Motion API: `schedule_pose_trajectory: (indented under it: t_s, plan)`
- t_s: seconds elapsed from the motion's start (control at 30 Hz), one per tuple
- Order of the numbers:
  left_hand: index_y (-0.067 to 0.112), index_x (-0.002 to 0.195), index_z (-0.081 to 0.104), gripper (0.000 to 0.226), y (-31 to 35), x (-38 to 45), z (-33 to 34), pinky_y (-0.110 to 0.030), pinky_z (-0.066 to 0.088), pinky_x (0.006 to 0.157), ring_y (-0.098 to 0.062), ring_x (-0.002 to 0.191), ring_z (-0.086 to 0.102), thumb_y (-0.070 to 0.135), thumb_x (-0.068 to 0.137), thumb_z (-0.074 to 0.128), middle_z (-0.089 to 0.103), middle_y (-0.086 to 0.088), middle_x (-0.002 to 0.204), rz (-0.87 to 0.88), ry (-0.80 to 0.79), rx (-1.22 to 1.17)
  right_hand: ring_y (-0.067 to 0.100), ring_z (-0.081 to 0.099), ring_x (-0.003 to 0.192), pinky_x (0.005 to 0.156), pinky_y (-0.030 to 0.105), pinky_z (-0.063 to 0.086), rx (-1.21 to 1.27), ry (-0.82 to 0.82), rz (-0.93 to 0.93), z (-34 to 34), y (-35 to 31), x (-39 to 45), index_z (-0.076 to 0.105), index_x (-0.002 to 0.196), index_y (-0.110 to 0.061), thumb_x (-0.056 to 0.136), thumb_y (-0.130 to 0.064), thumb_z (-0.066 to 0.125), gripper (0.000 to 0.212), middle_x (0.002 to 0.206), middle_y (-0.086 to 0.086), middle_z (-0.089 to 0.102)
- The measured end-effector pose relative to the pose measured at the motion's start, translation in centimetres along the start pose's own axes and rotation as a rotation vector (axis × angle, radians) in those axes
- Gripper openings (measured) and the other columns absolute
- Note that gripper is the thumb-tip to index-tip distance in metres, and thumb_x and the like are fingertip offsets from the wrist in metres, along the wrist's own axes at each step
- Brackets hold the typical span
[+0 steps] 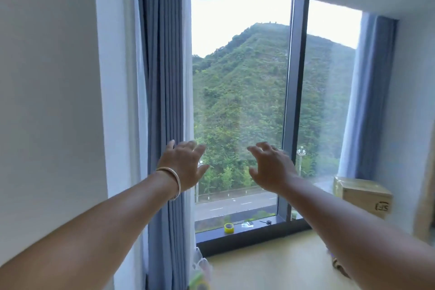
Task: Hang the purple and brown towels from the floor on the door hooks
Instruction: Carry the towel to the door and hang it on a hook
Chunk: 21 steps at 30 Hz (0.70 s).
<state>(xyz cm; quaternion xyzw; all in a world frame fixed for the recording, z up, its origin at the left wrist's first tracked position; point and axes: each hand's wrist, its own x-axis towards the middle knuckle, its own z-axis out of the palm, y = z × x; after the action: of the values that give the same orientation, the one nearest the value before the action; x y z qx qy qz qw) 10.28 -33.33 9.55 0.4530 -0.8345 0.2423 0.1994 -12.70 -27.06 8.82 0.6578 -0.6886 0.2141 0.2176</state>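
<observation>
1. Head view: both bare arms stretched forward toward a tall window [240,101], a green hillside and a road visible beyond the glass.
2. Left hand [183,167], at 7 o'clock from frame centre: fingers spread and relaxed, grasping nothing; pale bangle [173,180] around the wrist.
3. Right hand [270,167], at 5 o'clock from centre: fingers spread, slightly curled, grasping nothing; well apart from the left hand.
4. Blue-grey curtain [162,77] at 9 o'clock, gathered beside the white wall [47,101]; second curtain [367,89] at 3 o'clock.
5. Dark window sill [254,231] at 6 o'clock, carrying a yellow tape roll [229,227] and scissors [266,221].
6. Cardboard box [362,195] at 4 o'clock, near the right curtain.
7. Purple and brown towels, door hooks: outside this view; location cannot be told.
</observation>
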Motion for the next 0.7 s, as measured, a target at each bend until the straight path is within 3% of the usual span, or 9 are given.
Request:
schedule_pose_trajectory:
  t_s: [0.43, 0.7]
  plan:
    - [0.030, 0.147, 0.027, 0.062, 26.6, 11.2, 2.7, -0.050, 0.031, 0.109, -0.023, 0.132, 0.043, 0.059, 0.093, 0.035, 0.044, 0.001, 0.146, 0.312, 0.055, -0.180, 0.025, 0.036, 0.135, 0.107, 0.044, 0.034, -0.214, -0.052, 0.453, -5.1, 26.0, -10.2, 0.031, 0.146, -0.028, 0.089, -0.041, 0.050, 0.061, 0.151, 0.005, 0.032]
    - [0.030, 0.148, 0.025, 0.061, 44.7, 14.4, 2.4, -0.052, 0.027, 0.112, -0.022, 0.132, 0.043, 0.059, 0.094, 0.034, 0.042, 0.001, 0.147, 0.552, 0.069, -0.294, 0.025, 0.042, 0.126, 0.100, 0.041, 0.039, -0.386, -0.082, 0.722, -9.3, 38.7, -21.3, 0.037, 0.141, -0.024, 0.089, -0.042, 0.051, 0.056, 0.140, 0.004, 0.041]
